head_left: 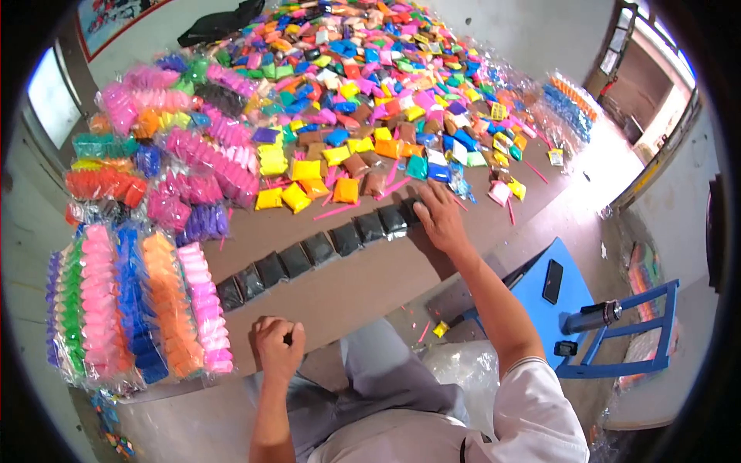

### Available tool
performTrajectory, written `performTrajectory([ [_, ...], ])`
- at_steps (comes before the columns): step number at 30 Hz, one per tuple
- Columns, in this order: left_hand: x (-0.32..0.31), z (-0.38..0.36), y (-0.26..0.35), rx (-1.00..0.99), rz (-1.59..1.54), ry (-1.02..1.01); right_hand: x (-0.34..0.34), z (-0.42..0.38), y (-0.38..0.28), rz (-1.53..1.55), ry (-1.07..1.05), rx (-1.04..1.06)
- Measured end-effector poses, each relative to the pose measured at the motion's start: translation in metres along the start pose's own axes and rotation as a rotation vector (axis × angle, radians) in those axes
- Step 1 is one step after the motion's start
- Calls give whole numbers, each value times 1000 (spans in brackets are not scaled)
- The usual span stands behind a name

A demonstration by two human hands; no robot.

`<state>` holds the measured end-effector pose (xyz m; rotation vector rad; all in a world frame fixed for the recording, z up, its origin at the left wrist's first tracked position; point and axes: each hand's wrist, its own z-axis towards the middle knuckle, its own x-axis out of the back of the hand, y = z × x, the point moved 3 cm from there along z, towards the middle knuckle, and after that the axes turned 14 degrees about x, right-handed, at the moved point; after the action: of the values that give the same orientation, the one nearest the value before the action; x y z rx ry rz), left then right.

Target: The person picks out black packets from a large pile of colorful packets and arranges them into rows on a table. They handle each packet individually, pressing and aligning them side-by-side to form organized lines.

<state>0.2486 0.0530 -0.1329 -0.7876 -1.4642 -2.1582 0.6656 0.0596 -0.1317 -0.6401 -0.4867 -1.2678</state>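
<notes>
A slanting row of small black packets lies along the near part of the brown table. At its upper right end is my right hand, fingers stretched and apart, against the last black packet. The fingertips partly cover that end. My left hand is curled into a fist at the table's near edge, below the row's left part. A small dark spot shows in the fist; whether it is an object or a gap I cannot make out.
A large heap of colourful packets covers the table's far side, with pink straws among it. Bagged strips of packets stand at left. A blue chair on the right bears a phone and a flask.
</notes>
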Motion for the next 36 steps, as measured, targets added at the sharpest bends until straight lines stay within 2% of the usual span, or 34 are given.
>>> performTrajectory([
  [3, 0, 0, 3, -15, 0, 1, -3, 3, -19, -2, -316, 52],
  [10, 0, 4, 10, -44, 70, 21, -13, -3, -17, 34, -389, -22],
  [14, 2, 4, 9, -46, 52, 11, -21, 6, -9, 64, -292, -50],
  [16, 2, 4, 7, -41, 41, -1, -9, 35, -18, 132, -134, -115],
  [17, 1, 4, 5, -31, 33, -23, -10, 50, -23, 99, -47, -67],
  [20, 0, 5, 4, -17, 16, -53, -30, 95, -17, 169, -49, -47],
  [22, 0, 6, 0, -13, 6, -58, -61, 125, 10, 201, -102, -170],
  [24, -3, 4, -7, -5, 11, -89, -95, 153, 47, -33, 76, 67],
  [26, -4, 6, -8, -7, -20, -93, -125, 188, 85, 92, 14, -21],
  [28, -3, 5, -8, -4, -46, -100, -136, 225, 101, 210, -191, -194],
  [30, -4, 4, -9, 66, 56, -172, -160, 247, 127, 99, -200, -128],
  [32, -3, 8, -7, 44, 21, -149, -181, 269, 149, 103, -230, -189],
  [33, -2, 10, -5, 51, 46, -204, -195, 279, 166, 84, -289, -112],
  [34, -2, 11, -3, 59, 71, -259, -210, 287, 178, 91, -248, -67],
  [36, 1, 13, 0, 80, 70, -268, -230, 294, 193, 82, -322, -119],
])
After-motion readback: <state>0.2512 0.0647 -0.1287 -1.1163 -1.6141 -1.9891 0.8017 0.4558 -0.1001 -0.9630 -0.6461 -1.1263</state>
